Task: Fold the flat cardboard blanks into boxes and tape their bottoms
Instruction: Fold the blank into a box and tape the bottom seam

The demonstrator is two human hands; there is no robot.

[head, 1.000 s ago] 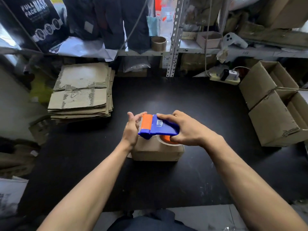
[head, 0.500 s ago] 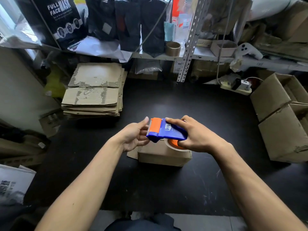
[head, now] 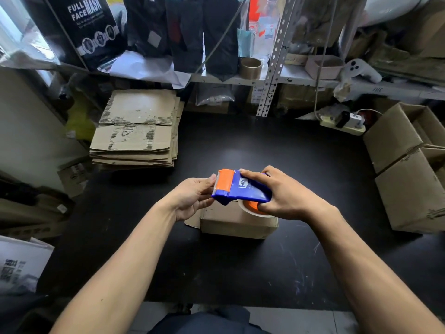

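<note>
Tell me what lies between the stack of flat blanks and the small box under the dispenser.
Head view: only bare black tabletop between stack and box.

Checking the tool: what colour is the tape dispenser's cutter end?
Orange, on a blue tape dispenser; head view.

Small packing/stock room, w/ storage all round. Black worktable (head: 240, 273) in the middle; stack of flat cardboard blanks (head: 137, 131) far left, made-up boxes (head: 409, 169) piled at right. Slotted-steel shelving (head: 274, 56) along the far side, crammed w/ bagged goods, a "Full Face Mask" retail pack (head: 89, 27), a spare tape roll (head: 250, 67), misc cartons. Power strip (head: 344, 121) on the table's far right edge. Cluttered, work-a-day, no shop front.
</note>
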